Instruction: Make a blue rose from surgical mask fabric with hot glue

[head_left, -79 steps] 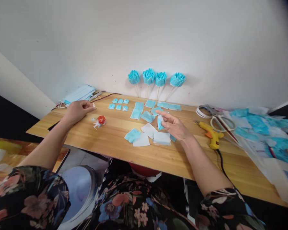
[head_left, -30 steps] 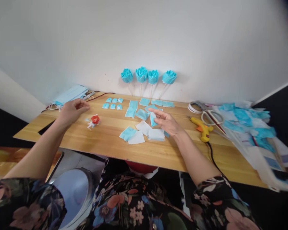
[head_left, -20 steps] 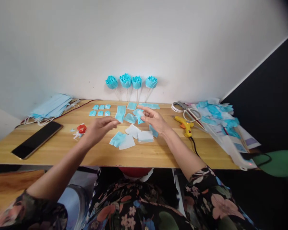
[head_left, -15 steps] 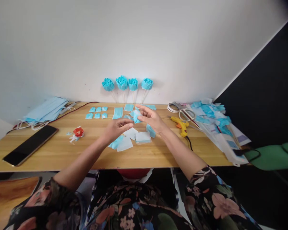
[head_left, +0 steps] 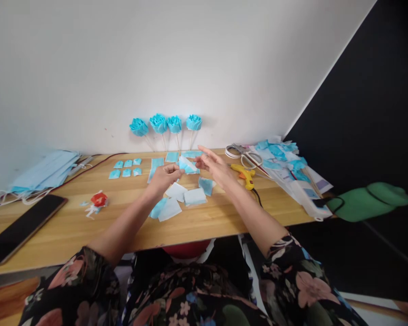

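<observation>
A small blue-and-white fabric piece (head_left: 187, 165), partly folded, is between my hands above the table. My left hand (head_left: 165, 178) has its thumb and fingertips pinched at the piece's lower left edge. To its right, my right hand (head_left: 216, 170) has its fingers apart, near the piece's right end. Below lie white squares (head_left: 195, 196) and a blue square (head_left: 206, 185). Two rows of small folded blue pieces (head_left: 126, 172) sit at the left. Behind, blue fabric flowers (head_left: 158, 123) on thin sticks lean against the wall.
A yellow glue gun (head_left: 246, 175), scissors (head_left: 251, 159), white tape roll (head_left: 232, 151) and blue scraps (head_left: 275, 151) lie at the right. Stacked masks (head_left: 47, 170), a black phone (head_left: 23, 226) and a red-wrapped item (head_left: 99, 199) are left.
The view has shifted, so the table items appear further left. The piece has passed from my right hand's grip to my left fingertips, and my right fingers have come apart.
</observation>
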Tool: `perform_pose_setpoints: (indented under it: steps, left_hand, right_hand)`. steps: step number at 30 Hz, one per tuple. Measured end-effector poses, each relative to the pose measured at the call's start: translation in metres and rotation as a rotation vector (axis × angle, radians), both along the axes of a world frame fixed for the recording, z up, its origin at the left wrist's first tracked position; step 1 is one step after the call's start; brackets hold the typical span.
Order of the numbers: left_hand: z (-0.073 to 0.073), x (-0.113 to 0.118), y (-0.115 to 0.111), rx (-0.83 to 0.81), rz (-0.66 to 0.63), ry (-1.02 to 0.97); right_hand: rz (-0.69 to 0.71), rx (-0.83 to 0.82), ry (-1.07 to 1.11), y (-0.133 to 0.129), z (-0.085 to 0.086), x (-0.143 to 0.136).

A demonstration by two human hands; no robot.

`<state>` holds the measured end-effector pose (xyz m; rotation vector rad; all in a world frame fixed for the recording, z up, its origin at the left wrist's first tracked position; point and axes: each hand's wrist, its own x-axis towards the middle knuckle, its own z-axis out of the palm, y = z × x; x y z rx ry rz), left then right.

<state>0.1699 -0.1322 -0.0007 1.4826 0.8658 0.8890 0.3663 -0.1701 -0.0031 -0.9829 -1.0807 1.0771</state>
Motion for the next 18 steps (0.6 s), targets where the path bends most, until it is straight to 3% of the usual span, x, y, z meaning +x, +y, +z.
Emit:
perform_pose_setpoints:
  steps: [6,12,18]
  left_hand:
    - [-0.001,0.003,0.002,0.038,-0.015,0.008]
    - [-0.007,0.001,0.006,0.036,0.020,0.046]
    - [-0.010,-0.002,0.008,0.022,0.089,0.052]
  right_hand:
    - [0.126,0.059,-0.120,0.012,-0.010,-0.012]
    - [0.103,0.095,-0.249,0.019,-0.014,-0.018]
    - [0.103,0.075,-0.192,0.032,-0.025,-0.022]
